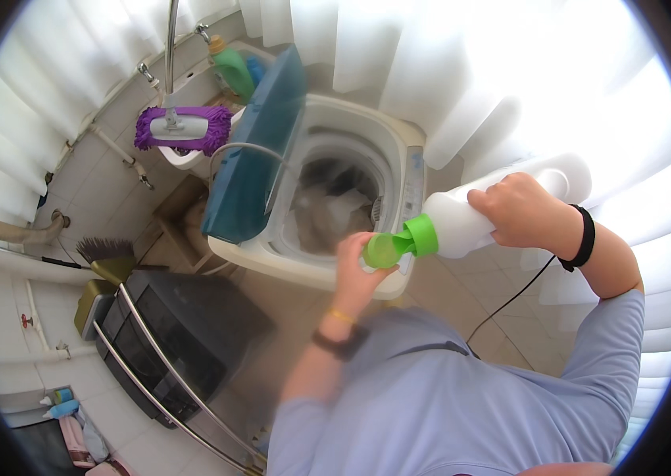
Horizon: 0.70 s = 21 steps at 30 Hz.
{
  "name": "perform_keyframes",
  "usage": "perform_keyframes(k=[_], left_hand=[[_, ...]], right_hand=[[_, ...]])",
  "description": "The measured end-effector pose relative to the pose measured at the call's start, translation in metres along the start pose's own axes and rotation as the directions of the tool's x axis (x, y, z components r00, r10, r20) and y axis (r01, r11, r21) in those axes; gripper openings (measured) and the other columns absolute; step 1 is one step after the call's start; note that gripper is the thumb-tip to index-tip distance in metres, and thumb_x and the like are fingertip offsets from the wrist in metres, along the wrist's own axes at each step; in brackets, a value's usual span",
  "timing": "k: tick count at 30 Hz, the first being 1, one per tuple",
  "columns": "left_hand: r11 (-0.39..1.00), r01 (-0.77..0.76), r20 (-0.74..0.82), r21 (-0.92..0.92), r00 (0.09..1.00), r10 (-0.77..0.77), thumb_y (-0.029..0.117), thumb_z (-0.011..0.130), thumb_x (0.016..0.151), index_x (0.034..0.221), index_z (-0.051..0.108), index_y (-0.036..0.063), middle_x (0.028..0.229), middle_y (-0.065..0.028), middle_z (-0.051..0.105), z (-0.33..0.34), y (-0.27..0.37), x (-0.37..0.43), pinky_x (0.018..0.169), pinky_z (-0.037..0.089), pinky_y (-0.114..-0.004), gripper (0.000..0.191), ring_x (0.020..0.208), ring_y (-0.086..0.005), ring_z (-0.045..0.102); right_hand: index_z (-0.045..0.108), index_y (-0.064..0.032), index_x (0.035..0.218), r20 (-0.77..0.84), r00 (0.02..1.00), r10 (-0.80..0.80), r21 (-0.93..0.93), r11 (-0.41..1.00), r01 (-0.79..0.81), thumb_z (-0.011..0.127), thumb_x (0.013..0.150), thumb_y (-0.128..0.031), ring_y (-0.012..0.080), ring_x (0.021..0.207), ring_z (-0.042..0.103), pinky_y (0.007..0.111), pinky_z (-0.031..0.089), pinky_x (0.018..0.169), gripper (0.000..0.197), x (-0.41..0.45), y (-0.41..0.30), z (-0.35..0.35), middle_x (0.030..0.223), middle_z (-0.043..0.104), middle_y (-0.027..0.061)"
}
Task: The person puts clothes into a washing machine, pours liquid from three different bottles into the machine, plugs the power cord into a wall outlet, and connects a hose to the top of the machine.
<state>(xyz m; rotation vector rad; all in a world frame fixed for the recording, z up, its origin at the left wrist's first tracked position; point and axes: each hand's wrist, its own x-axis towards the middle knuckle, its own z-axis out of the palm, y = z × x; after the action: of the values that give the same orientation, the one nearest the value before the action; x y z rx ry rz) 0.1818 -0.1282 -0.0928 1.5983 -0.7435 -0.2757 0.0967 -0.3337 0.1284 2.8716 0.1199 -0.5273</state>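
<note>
My right hand (517,208) grips a large white plastic bottle (460,229), tipped with its green spout (421,235) pointing down to the left. My left hand (354,268) holds a green translucent cap (382,250) at the mouth of the spout. Whether liquid is running cannot be told. Both are over the near right corner of a top-loading washing machine (305,271). Its blue-green lid (258,149) stands raised on the left. Wet light and dark laundry (329,214) lies in the open drum.
A purple mop head (180,128) hangs by the sink at the back left, near a green detergent bottle (233,71). A dark grey cabinet (186,339) with metal rails and a broom (106,253) stand left. White curtains (371,47) surround the far side; a black cable (514,297) hangs at right.
</note>
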Motion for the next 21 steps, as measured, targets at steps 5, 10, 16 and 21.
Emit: perform_keyframes(k=[5, 10, 16, 21], left_hand=[[0.998, 0.038, 0.033, -0.059, 0.999, -0.036, 0.016, 0.082, 0.062, 0.110, 0.054, 0.0063, 0.113, -0.0105, 0.052, 0.008, 0.002, 0.004, 0.093, 0.037, -0.038, 0.056, 0.107, -0.0277, 0.046], [0.996, 0.028, 0.029, -0.081, 0.999, -0.026, 0.016, 0.082, 0.062, 0.111, 0.054, 0.0062, 0.114, -0.0103, 0.052, 0.019, 0.001, 0.007, 0.092, 0.038, -0.037, 0.057, 0.107, -0.0269, 0.046], [0.996, 0.020, 0.030, -0.086, 0.999, -0.018, 0.016, 0.082, 0.062, 0.112, 0.054, 0.0064, 0.115, -0.0097, 0.052, 0.028, 0.004, 0.007, 0.089, 0.040, -0.035, 0.058, 0.105, -0.0257, 0.048], [0.996, 0.029, 0.017, -0.082, 0.999, -0.028, 0.016, 0.082, 0.062, 0.111, 0.055, 0.0069, 0.114, -0.0091, 0.053, 0.032, 0.006, 0.006, 0.088, 0.040, -0.035, 0.057, 0.104, -0.0250, 0.048]], right_hand=[[0.055, -0.0032, 0.080, -0.013, 1.000, -0.015, -0.036, 0.999, 0.014, 0.068, 0.061, -0.011, 0.0282, 0.061, 0.062, 0.037, 0.048, 0.057, 0.024, -0.004, 0.003, -0.004, 0.063, 0.060, 0.0123], [0.055, -0.0028, 0.078, -0.004, 1.000, -0.029, -0.075, 0.997, 0.029, 0.067, 0.062, -0.011, 0.0277, 0.060, 0.063, 0.035, 0.049, 0.056, 0.022, -0.008, 0.007, -0.010, 0.062, 0.060, 0.0124], [0.055, -0.0023, 0.076, -0.002, 1.000, -0.025, -0.095, 0.995, 0.025, 0.067, 0.062, -0.010, 0.0277, 0.060, 0.063, 0.035, 0.049, 0.056, 0.020, -0.014, 0.010, -0.013, 0.063, 0.060, 0.0126], [0.056, -0.0023, 0.075, 0.000, 1.000, -0.030, -0.114, 0.993, 0.029, 0.066, 0.062, -0.010, 0.0278, 0.059, 0.062, 0.035, 0.049, 0.056, 0.019, -0.017, 0.009, -0.016, 0.063, 0.061, 0.0123]])
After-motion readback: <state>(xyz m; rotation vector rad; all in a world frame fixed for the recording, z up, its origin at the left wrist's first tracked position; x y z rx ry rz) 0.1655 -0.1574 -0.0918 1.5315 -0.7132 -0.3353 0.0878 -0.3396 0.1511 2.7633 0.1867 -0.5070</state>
